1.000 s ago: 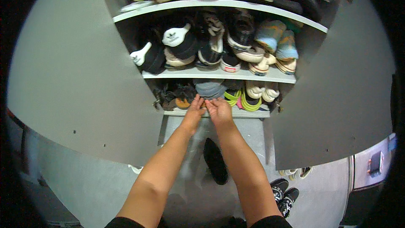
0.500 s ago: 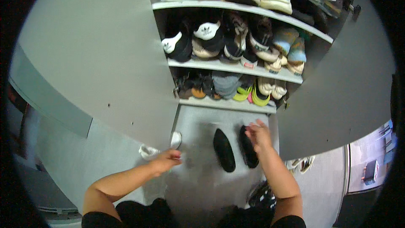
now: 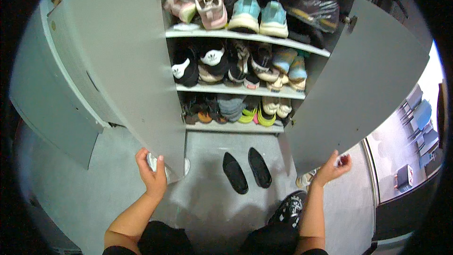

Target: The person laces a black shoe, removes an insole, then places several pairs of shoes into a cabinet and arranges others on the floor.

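Observation:
My left hand [image 3: 152, 172] is by the lower edge of the left grey cabinet door [image 3: 137, 89], thumb and fingers apart, a white shoe partly hidden behind. Beside the right grey door's [image 3: 358, 94] lower edge is my right hand [image 3: 332, 169], its thumb raised and fingers loosely bent, nothing clearly held. Whether either hand touches its door I cannot tell. Two black pointed flat shoes, the left one [image 3: 235, 174] and the right one [image 3: 259, 167], lie side by side on the floor between the doors, toes toward the cabinet.
Shelves hold several shoes: turquoise sneakers [image 3: 259, 16] and a pink sneaker [image 3: 211, 7] above, black sneakers [image 3: 214, 61] in the middle, lime-trimmed shoes [image 3: 266, 115] below. A patterned black shoe [image 3: 290, 208] is near my right leg. Blue chairs [image 3: 420, 115] stand far right.
My right hand has left the right black shoe and moved right to the door. My left hand has moved left to the other door. The view has shifted, showing more of the cabinet.

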Demonstrator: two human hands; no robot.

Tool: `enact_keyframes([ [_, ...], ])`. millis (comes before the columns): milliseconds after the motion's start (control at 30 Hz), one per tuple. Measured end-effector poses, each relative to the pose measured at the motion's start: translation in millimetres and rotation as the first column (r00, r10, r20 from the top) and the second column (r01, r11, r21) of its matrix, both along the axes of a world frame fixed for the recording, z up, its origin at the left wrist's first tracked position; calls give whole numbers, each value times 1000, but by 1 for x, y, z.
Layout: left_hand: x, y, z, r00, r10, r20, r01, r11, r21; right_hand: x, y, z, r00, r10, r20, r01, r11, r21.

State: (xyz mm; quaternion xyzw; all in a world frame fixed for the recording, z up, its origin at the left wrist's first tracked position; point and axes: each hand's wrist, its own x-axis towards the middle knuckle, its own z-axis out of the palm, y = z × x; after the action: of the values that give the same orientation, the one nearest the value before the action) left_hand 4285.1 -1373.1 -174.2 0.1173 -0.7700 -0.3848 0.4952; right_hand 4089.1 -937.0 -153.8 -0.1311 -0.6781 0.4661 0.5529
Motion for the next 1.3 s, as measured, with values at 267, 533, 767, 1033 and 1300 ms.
enact_keyframes([
  [267, -59, 31, 31, 998, -57, 7, 57, 966, -253, -39, 27, 9, 922, 355, 156, -345, 935, -88],
  [533, -89, 56, 14, 979, -172, -112, 150, 972, -178, -17, -25, 6, 793, 590, 150, -565, 805, -179],
  [767, -82, 62, 24, 964, -250, -93, 235, 961, -148, -6, -97, 14, 688, 716, 122, -679, 694, -240],
  [1033, -113, 102, 45, 965, -263, 23, 263, 954, -144, -5, -126, 11, 686, 704, 181, -690, 709, -146],
  [1300, -194, 124, 57, 925, -351, 147, 368, 924, -107, -43, -188, 27, 573, 767, 287, -807, 590, 35],
])
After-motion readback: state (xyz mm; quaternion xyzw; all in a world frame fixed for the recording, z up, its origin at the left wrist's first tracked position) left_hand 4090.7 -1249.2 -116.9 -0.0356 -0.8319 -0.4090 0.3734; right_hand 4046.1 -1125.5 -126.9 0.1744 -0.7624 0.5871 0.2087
